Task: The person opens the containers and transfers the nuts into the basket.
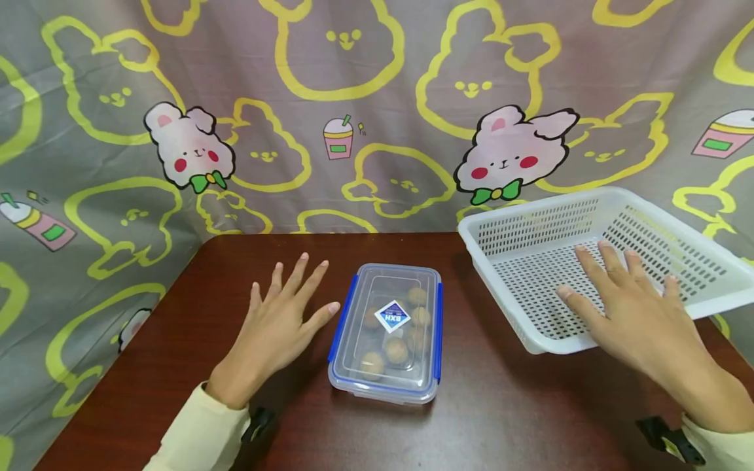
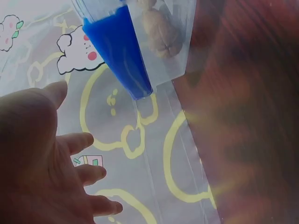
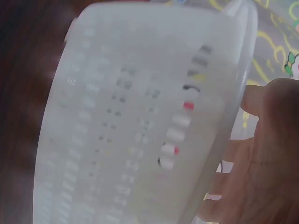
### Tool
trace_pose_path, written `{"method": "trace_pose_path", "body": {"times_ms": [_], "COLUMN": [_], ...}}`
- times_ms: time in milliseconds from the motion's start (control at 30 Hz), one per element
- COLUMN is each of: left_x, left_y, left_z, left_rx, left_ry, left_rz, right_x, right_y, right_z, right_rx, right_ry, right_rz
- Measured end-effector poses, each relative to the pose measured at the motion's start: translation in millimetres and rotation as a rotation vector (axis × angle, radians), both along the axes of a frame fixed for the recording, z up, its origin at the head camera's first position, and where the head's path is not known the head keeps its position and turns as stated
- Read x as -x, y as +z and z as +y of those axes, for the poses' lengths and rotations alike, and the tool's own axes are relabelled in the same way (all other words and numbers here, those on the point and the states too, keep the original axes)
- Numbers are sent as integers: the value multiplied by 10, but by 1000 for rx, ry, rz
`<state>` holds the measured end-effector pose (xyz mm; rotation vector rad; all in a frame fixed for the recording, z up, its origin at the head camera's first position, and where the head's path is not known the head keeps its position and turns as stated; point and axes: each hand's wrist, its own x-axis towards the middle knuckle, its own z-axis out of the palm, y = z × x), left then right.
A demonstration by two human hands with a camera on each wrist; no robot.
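Observation:
In the head view, a clear lidded food container (image 1: 406,386) with blue side clips stands on the table, several round brown balls (image 1: 396,350) inside it. My left hand (image 1: 277,327), fingers spread, hovers just left of the container and holds nothing. The left wrist view shows a blue clip (image 2: 124,56) beyond the thumb, apart from it. A white perforated plastic basket (image 1: 501,288) sits at the right. Over its near side is my right hand (image 1: 636,314), fingers spread and holding nothing. From the right wrist view, the basket's wall (image 3: 131,93) stands beside the fingers; whether they touch its rim I cannot tell.
The dark brown wooden table (image 1: 483,405) reaches back to a grey curtain (image 1: 400,131) printed with yellow outlines and white rabbits. The curtain also runs along the left side. The container and the basket stand apart, with a strip of tabletop between them.

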<state>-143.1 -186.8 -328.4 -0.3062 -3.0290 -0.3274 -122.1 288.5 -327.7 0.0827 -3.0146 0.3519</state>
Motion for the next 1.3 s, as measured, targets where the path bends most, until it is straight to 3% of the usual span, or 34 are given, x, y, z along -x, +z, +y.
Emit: {"method": "trace_pose_path", "body": {"times_ms": [300, 500, 667, 900, 1100, 1300], "left_x": [-109, -159, -154, -155, -151, -139], "left_y": [-122, -216, -262, -344, -387, -450], "left_z": [43, 75, 89, 121, 189, 271], "left_rx": [-151, -334, -467, -586, -722, -926], "left_ry": [-39, -57, -53, -38, -30, -34], "left_rz": [-14, -28, -70, -143, -187, -237], "right_x": [-176, -310, -424, -476, -383, -271], "right_y": [32, 73, 109, 85, -56, -217], "right_z": [-388, -717, -1023, -1330, -1474, -1592], "right_rx": [34, 69, 167, 361, 553, 739], "right_ry": [77, 164, 222, 269, 275, 203], "right_rz": [87, 236, 267, 184, 83, -113]}}
